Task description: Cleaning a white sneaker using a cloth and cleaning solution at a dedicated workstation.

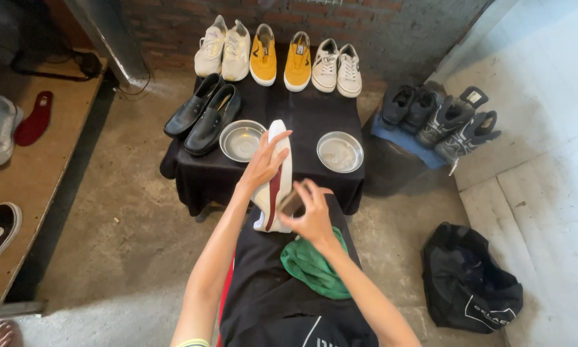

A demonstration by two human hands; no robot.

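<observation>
Head view, frame centre: left hand grips a white leather sneaker with dark red stripe. Right hand pinches a small brown brush against it. Green cloth on lap; two round steel bowls on the black-draped table.

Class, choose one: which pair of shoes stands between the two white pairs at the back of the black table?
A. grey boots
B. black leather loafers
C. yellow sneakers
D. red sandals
C: the yellow sneakers stand in the back row on the black table, a white pair on each side.
</observation>
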